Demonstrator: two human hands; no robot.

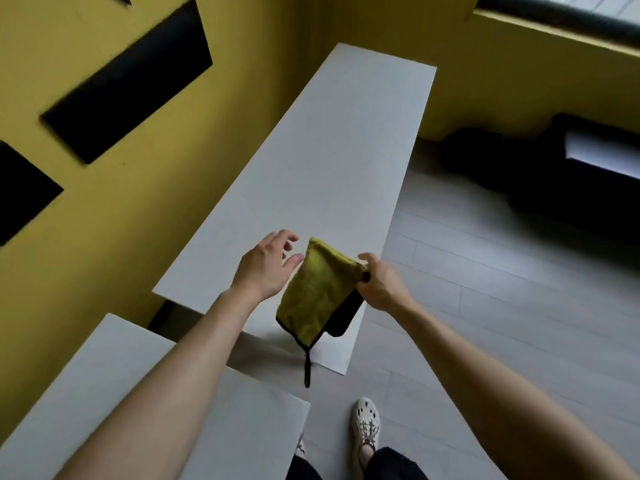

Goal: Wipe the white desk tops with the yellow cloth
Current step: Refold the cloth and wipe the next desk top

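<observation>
- The yellow wall (114, 216), set with black panels (128, 81), filled the upper left of the frame.
- The long white table (329, 150) ran from the frame's centre toward the upper right, against that wall. Its top looked bare and, by my judgement, not yet wiped.
- Grey plank floor (485, 289) took the right side.
- A second white table (86, 393) sat at the lower left, partly behind the left forearm.
- The yellow cloth (311, 296) hung in the air over the near end of the long table, just below centre. It was folded, with a dark backing showing at its lower right edge, and was not lying on the surface.
- The right hand (381, 285) pinched the cloth's upper right corner between thumb and curled fingers.
- The left hand (266, 268) was spread and relaxed just beside the cloth's left edge. Whether its thumb touched the fabric could not be told, as the edges blurred together there.
- A black loop (307, 372) dangled from the cloth's lowest corner.
- The step in hand seemed to be readying the cloth. It would go best if the left hand took the free edge and folded the cloth into a flat pad, loop tucked in and yellow side down. Long overlapping strokes along the table's length should follow.
</observation>
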